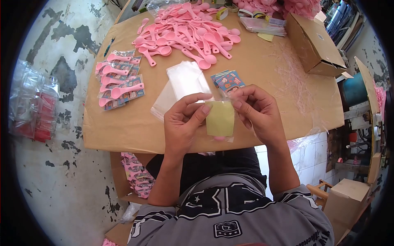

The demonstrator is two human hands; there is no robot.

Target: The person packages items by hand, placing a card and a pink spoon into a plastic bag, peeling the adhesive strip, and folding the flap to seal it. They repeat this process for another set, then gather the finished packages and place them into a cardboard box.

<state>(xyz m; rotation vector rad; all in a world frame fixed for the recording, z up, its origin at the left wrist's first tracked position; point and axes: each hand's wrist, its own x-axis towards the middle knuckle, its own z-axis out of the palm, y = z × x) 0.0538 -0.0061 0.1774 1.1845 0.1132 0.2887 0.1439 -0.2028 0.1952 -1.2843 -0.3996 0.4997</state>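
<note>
Between my hands is a small clear plastic bag [230, 140] with a plain yellow-green card [220, 119] facing me. A bit of pink shows below the card, probably part of a spoon; the rest is hidden. My left hand [184, 117] pinches the bag's upper left corner, and my right hand [256, 110] pinches its upper right. Just beyond them lie a stack of clear bags [186, 80] and a few printed blue cards [230, 82]. Farther back spreads a big heap of pink spoons [184, 30].
Bagged spoons with cards [121, 80] are piled at the table's left, near a pen [109, 46]. A cardboard box [314, 45] stands at the right, beside thin plastic strips [291, 78]. More plastic bags [262, 26] lie at the back. Below, an open box holds packed pink items [137, 176].
</note>
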